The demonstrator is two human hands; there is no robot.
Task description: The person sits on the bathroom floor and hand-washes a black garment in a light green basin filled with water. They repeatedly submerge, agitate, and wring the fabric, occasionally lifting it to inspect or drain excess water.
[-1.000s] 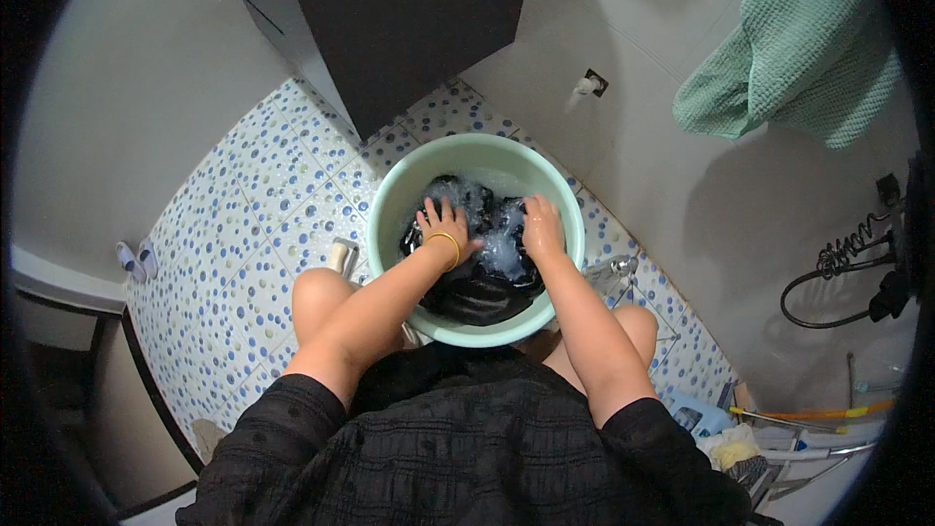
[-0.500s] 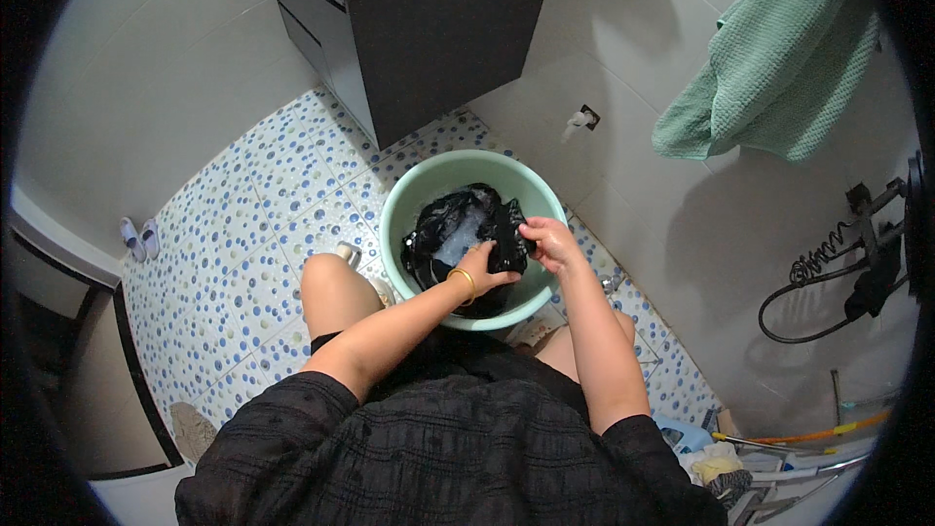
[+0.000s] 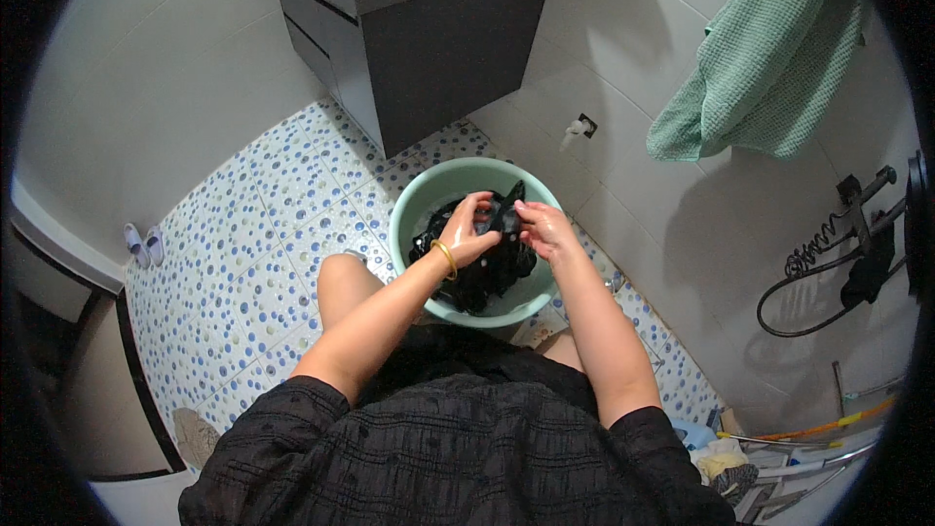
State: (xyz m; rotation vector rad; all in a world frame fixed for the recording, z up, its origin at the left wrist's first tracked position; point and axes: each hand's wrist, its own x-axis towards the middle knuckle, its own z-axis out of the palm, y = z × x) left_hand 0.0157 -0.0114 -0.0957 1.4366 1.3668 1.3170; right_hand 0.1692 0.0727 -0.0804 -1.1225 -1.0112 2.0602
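Observation:
A wet black garment (image 3: 487, 278) lies bunched in a light green basin (image 3: 404, 205), with part of it raised between my hands. My left hand (image 3: 469, 232), with a gold bangle at the wrist, curves its thumb and fingers round a fold of the cloth. Opposite it, my right hand (image 3: 545, 233) pinches the lifted edge of the garment near the basin's right side. Both hands look wet. Some of the fingertips are hidden by the cloth.
Beyond the basin stands a dark grey cabinet (image 3: 443, 58). A green towel (image 3: 760, 68) hangs on the right wall, above a black shower hose (image 3: 779, 307). A small tap (image 3: 581, 127) juts from the wall. Slippers (image 3: 144, 245) sit far left on the dotted tile floor (image 3: 234, 263).
My left hand has moved up and its fingers have turned upward on the cloth. A piece of the garment now stands raised between my hands, and my right hand has shifted slightly down.

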